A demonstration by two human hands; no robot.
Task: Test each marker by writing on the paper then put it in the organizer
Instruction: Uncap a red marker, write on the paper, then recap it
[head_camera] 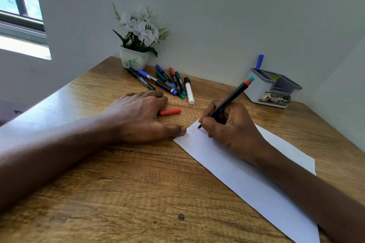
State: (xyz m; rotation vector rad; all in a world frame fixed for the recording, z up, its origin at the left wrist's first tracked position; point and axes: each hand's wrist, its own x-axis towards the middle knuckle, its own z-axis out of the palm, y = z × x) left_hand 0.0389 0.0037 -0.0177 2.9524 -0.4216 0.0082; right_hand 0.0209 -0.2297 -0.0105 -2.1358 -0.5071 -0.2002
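The black marker (227, 102) is pinched near its tip in the right hand (235, 128), fingers and thumb closed tightly round the barrel. Its nib sits on the far corner of the sheet of paper (246, 173), where a few faint letters show. The left hand (138, 116) lies loosely on the desk (98, 193) and holds nothing, its thumb pressing the same paper corner flat. A red cap (170, 112) lies loose on the desk just beside the left fingers; I cannot tell whether they touch it. The writing sits very close to the paper's edge, so a longer stroke could run the nib off onto the wood. Only a thumb pins the sheet, so a firm stroke could make it slide or swivel. The round cap could roll away if the hand nudges it, leaving the marker uncapped when it goes into the organizer (262, 92). That stands at the far right edge by the wall, with one blue marker (259, 62) upright in it. The untested markers (164, 81) lie in a heap at the far edge beside one flower pot (134, 60): seven as far as the overlap allows. There is one sheet, one loose cap, one organizer.
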